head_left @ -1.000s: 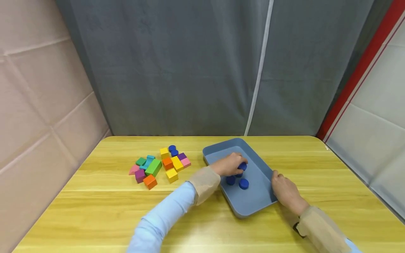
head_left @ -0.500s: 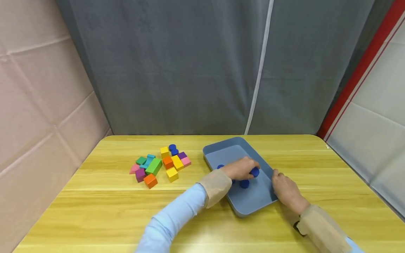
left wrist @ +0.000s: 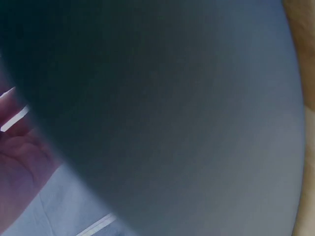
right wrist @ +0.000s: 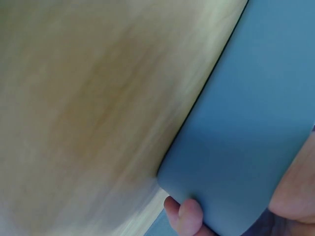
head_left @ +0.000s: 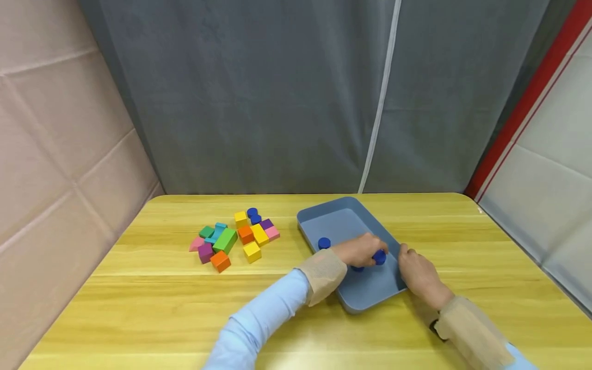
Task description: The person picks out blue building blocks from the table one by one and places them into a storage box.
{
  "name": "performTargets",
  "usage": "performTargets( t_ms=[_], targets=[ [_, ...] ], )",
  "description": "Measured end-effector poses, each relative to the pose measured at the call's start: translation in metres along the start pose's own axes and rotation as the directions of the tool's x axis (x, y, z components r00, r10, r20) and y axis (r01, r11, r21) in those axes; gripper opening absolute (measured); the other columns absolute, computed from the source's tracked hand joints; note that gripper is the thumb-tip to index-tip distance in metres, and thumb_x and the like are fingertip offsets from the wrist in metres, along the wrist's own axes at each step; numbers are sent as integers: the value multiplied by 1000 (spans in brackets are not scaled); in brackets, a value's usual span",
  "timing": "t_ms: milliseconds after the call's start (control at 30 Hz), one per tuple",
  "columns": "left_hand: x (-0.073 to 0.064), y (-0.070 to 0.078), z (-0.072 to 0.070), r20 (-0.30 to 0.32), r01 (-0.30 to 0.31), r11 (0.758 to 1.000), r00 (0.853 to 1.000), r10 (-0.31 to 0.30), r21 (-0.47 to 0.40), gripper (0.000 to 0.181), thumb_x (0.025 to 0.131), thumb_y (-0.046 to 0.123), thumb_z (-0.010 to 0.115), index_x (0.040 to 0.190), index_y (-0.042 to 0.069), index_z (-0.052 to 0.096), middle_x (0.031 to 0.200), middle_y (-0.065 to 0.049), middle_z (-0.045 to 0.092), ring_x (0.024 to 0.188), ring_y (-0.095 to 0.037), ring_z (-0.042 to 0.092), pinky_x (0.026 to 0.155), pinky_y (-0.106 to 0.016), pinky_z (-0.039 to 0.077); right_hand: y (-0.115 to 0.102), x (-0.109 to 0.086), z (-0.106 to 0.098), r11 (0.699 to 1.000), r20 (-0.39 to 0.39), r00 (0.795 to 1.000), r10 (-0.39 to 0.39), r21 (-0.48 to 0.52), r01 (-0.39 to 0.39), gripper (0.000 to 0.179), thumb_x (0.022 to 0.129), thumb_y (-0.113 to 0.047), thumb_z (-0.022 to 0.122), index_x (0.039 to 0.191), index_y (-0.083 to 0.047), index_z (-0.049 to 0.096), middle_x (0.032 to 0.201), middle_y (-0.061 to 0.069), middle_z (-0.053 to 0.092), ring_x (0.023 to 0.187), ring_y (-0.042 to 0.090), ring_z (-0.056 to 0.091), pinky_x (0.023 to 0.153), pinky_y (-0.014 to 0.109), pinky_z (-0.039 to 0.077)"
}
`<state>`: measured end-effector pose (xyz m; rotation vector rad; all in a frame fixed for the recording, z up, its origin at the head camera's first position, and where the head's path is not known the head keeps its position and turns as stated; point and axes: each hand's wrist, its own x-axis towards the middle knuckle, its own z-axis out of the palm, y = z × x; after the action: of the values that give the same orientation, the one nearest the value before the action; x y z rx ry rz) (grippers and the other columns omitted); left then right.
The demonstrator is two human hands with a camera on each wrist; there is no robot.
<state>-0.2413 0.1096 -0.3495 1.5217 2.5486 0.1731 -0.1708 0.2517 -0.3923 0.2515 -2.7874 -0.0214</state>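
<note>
A blue-grey tray [head_left: 350, 306] sits at an angle on the table, and my left hand [head_left: 363, 250] reaches into it. Between that hand's fingertips is a round blue block [head_left: 380, 257], near the tray's right wall. Another blue disc [head_left: 324, 243] lies behind the wrist, and a further one [head_left: 357, 269] shows partly under the fingers. My right hand [head_left: 420, 275] grips the tray's right side near the front corner; in the right wrist view its fingers [right wrist: 189, 217] curl round the edge. The tray's blurred wall [left wrist: 187, 123] fills most of the left wrist view.
Left of the tray lies a cluster of coloured blocks, among them a green block [head_left: 225, 240], an orange cube [head_left: 220, 261] and a yellow cube [head_left: 252, 252]. Two blue discs [head_left: 252, 211] lie at its back. A grey curtain [head_left: 259, 103] hangs behind the table [head_left: 162, 308].
My left hand has moved right across the tray with a blue disc at its fingertips, uncovering another disc behind the wrist. My right hand keeps its place on the tray's side.
</note>
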Motion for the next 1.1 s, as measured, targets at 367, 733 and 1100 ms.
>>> performTargets(
  t_ms=[367, 733, 1100],
  targets=[
    [4, 5, 3, 53, -15, 1000, 998, 14, 16, 38, 79, 5, 64, 117, 12, 59, 113, 1, 60, 100, -7, 54, 78, -11, 42, -1, 1, -3, 1000, 37, 999, 21, 20, -21, 14, 75, 11, 53, 81, 14, 41, 60, 18, 46, 48, 29, 53, 39, 36, 43],
    [3, 7, 7, 101, -11, 1000, 995, 11, -3, 38, 78, 0, 63, 114, 14, 61, 110, 3, 61, 93, -4, 56, 74, -10, 43, -1, 1, -2, 1000, 14, 1000, 15, 24, -16, 13, 74, 12, 52, 82, 15, 41, 60, 18, 45, 48, 29, 53, 39, 36, 43],
    [3, 13, 10, 188, 52, 998, 981, -56, 27, 37, 79, 5, 64, 113, 17, 62, 108, 5, 60, 84, -3, 52, 68, -11, 41, 0, 1, -1, 1000, -4, 1000, 3, 6, -3, 14, 74, 12, 53, 79, 14, 40, 58, 17, 44, 46, 28, 51, 38, 36, 43]
  ],
)
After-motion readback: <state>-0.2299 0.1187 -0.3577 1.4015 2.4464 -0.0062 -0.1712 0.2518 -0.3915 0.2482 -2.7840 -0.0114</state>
